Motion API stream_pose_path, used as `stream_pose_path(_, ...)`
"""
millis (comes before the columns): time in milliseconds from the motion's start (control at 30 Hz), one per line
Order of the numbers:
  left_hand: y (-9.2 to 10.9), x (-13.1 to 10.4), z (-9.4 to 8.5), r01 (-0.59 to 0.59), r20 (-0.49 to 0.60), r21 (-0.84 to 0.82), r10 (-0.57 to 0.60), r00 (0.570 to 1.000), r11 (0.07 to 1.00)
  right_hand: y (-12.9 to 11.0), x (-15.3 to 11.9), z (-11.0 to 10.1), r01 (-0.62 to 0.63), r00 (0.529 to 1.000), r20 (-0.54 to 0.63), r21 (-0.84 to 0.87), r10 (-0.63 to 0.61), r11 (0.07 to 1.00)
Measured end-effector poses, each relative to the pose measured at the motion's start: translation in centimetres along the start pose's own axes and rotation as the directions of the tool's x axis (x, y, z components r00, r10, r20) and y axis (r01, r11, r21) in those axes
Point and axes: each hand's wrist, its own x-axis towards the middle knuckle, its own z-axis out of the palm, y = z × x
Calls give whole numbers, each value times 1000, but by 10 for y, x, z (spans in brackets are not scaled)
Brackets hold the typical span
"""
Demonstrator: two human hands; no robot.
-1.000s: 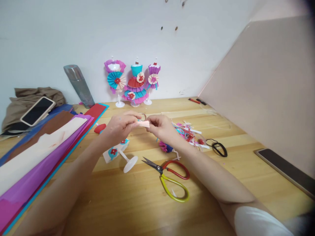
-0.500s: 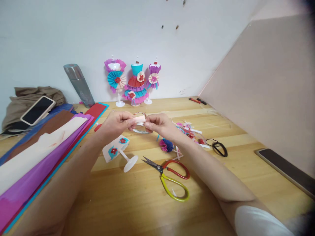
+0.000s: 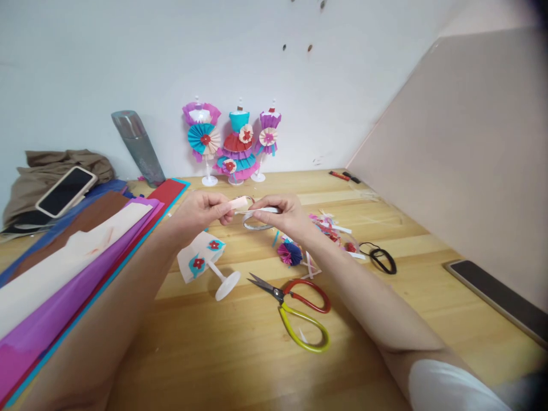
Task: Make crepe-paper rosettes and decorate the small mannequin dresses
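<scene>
My left hand (image 3: 201, 210) pinches a small cream strip of crepe paper (image 3: 238, 203) between thumb and fingers. Against it, my right hand (image 3: 283, 212) grips a roll of white tape (image 3: 253, 225), its ring hanging below the fingers. The strip and the roll's edge are close together; a thin line, perhaps tape, runs between them. Below my left hand lies a small dress form (image 3: 222, 283) on its side, wrapped in cream paper with red flowers on blue leaves. Nearer to me rest open scissors (image 3: 278, 294) with one red and one yellow handle.
Three dressed mannequins (image 3: 240, 142) stand by the wall, a grey bottle (image 3: 139, 149) to their left. Coloured paper sheets (image 3: 77, 268) and a phone (image 3: 66, 191) lie left. Rightward are a blue-purple rosette (image 3: 290, 253), scraps (image 3: 331, 228), a black hair tie (image 3: 383, 260) and another phone (image 3: 496, 297).
The tape roll has come forward and right in my right hand, which has turned slightly. My left hand has drawn a little left with the paper strip.
</scene>
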Motion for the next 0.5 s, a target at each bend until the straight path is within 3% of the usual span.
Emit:
stream_pose_path(167,-5,2,4,47,-50,-144,-54,997,989,-3,-2,-1,67,995,-65,-106,-74,992)
stream_pose_path(333,-4,1,8,97,-192,-206,-138,972,974,-6,-6,-1,112,989,-62,-276,-134,955)
stream_pose_path(500,5,-3,17,196,-101,-221,-222,970,955,-9,-9,1,134,982,-77,-367,-174,920)
